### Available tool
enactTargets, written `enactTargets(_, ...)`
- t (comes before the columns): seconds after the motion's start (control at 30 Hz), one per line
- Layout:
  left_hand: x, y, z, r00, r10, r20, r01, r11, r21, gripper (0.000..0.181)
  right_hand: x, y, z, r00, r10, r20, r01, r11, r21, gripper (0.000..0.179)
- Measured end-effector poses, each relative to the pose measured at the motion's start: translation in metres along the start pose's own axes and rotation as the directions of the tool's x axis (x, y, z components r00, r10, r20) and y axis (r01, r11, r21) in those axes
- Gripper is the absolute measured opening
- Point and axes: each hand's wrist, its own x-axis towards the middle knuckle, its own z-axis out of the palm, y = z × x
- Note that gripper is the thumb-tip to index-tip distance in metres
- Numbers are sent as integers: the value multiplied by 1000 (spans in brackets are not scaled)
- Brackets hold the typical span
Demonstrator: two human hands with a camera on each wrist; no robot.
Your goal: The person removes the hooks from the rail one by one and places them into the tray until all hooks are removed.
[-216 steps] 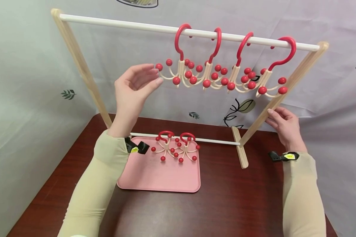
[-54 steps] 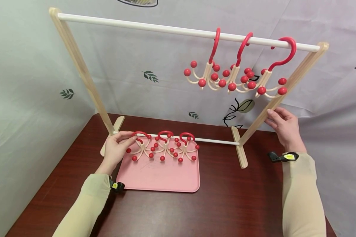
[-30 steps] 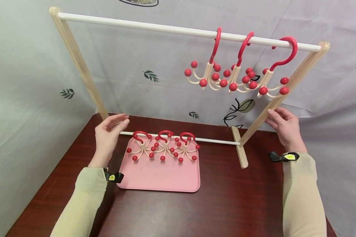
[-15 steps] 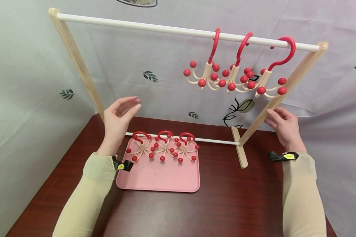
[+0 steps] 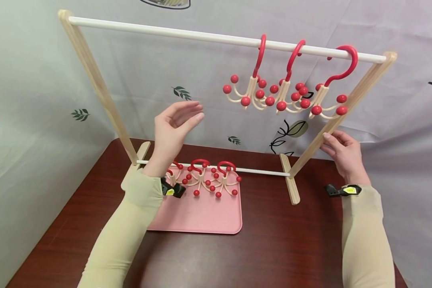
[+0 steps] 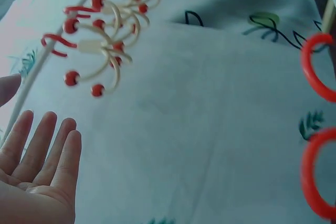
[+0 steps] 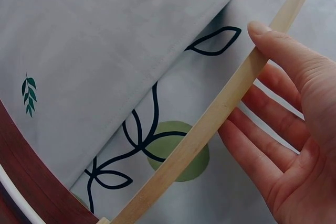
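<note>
Head view: your L hand (image 5: 174, 127) is empty, fingers relaxed, just L of three red-hooked hangers (image 5: 283, 89) on the top rail (image 5: 158, 31); your R hand (image 5: 346, 155) grips the rack's R post (image 5: 306, 157) btwn thumb & fingers. Three more hangers (image 5: 201, 179) sit on the pink tray (image 5: 201, 219), one partly hidden behind your L wrist.

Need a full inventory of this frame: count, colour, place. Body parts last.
Rack: one, pale wood and white, standing on the table
Hung hangers: three, cream and red, right half of the upper bar
Tray hangers: three, cream and red, far side of the tray; leftmost partly hidden
Tray: one, pink, by the lower bar
Table: one, red-brown, beneath
Backdrop: sheet count unclear, pale grey, leaf prints, behind
Wrist straps: two, black, one per wrist
Sleeves: two, pale yellow, both arms
Left hand: one, raised, holding nothing
Right hand: one, pinching the right post
</note>
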Motion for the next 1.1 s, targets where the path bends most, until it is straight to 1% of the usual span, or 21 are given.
enactTargets(0.1,7,8,13,1000,4,14,-4,1000,-27,28,1,0,0,1000,0,-1,0,1000,-2,13)
enactTargets(0.17,13,15,22,1000,7,20,-6,999,-36,28,1,0,0,1000,0,-3,0,1000,-7,13)
enactTargets(0.4,30,56,57,997,34,63,-33,999,-19,30,3,-1,0,1000,6,2,-6,1000,20,13)
enactTargets(0.47,35,65,64,996,39,75,-37,999,-25,30,3,-1,0,1000,6,5,-6,1000,12,13)
enactTargets(0.57,41,72,72,995,47,93,-46,999,-21,30,3,0,0,1000,7,12,-7,1000,15,13)
enactTargets(0.63,44,74,75,993,56,101,-55,998,-9,30,3,0,0,1000,7,17,-7,1000,18,13)
enactTargets(0.7,48,72,77,992,65,105,-66,998,6,31,2,1,-2,1000,10,29,-11,999,37,13)
enactTargets(0.83,55,61,78,991,79,105,-83,996,32,33,0,3,-5,997,25,71,-34,992,124,16)
enactTargets(0.93,59,52,77,991,88,105,-91,995,30,34,-3,4,-7,995,35,98,-53,981,188,22)
enactTargets(1.1,62,49,75,992,77,100,-79,997,18,33,-5,4,-6,994,25,108,-44,982,182,26)
